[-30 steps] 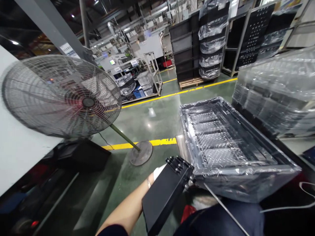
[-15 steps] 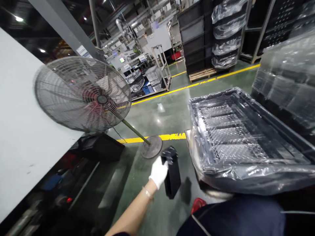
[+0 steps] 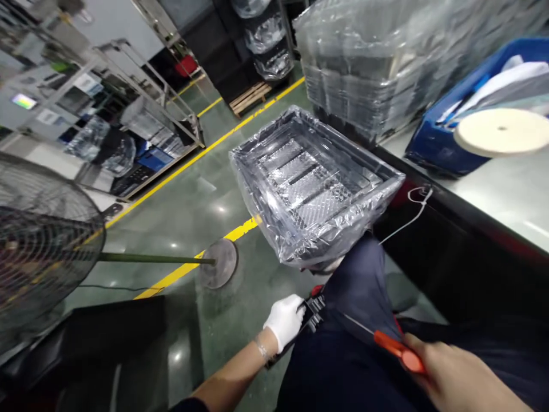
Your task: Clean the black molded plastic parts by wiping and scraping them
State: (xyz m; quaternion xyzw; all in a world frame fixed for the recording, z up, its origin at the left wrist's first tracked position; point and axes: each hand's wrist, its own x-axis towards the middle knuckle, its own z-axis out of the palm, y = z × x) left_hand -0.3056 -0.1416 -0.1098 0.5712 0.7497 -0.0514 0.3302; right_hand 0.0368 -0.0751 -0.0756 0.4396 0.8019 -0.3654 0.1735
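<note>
Head camera, looking down past the person's dark blue lap. The left hand [image 3: 285, 320], in a white glove, is closed around the top end of a flat black plastic part with small knobs [image 3: 312, 313], holding it low in the near centre, against the left side of the lap. Most of the part is hidden behind the hand and the leg.

The bare right hand [image 3: 461, 380], at the near right edge and blurred, is wrapped around the orange handle of a thin metal-shafted tool [image 3: 388, 345]. The shaft points up and left across the lap towards the black part; whether its tip touches the part cannot be told.

Just beyond the knees stands a black rectangular crate lined with clear plastic film [image 3: 274, 229], holding a clear ribbed tray. Farther off, on the right, is a tall stack of film-wrapped trays [image 3: 364, 63].

On the right, a pale desk [image 3: 501, 194] with a dark front edge carries a blue plastic bin [image 3: 433, 143] and a round cream disc [image 3: 501, 131], which rests partly on the bin. A thin white cord [image 3: 412, 212] hangs over the desk's edge.

On the left, a large wire-caged standing fan [image 3: 38, 240] leans on a green pole to its round base [image 3: 218, 263], on a glossy green floor [image 3: 193, 194] marked with yellow lines. Metal racks [image 3: 141, 103] stand at far left.
</note>
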